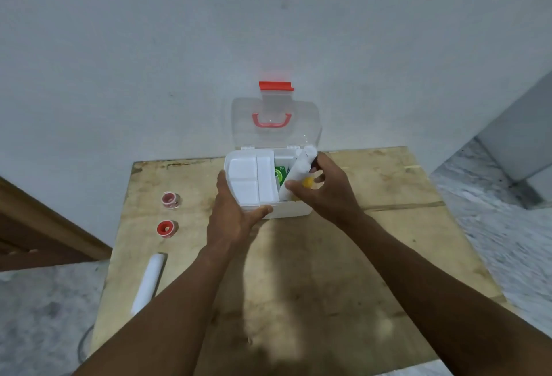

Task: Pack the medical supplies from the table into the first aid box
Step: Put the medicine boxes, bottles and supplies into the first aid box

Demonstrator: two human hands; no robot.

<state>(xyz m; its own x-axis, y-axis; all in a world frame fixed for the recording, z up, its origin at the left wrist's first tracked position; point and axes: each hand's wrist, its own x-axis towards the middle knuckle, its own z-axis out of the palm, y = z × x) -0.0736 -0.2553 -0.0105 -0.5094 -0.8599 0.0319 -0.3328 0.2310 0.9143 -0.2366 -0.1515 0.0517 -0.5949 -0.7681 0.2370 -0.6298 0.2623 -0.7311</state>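
The white first aid box [294, 211] stands at the table's far edge, its clear lid [276, 137] with a red handle raised against the wall. My left hand [231, 216] grips the white divided tray [251, 178], which sits over the box's left half. My right hand [325, 189] holds a long white roll [300, 171] slanted over the box's right side; a small yellow thing [307, 182] shows between its fingers. A green packet [280, 174] lies inside the box. On the table's left are two red tape spools [170, 199] [165, 228] and another white roll [149, 281].
The wooden table [388, 241] stands against a pale wall. A brown wooden piece [44, 232] lies off the table's left side. Grey mottled floor [507, 226] shows right and left of the table.
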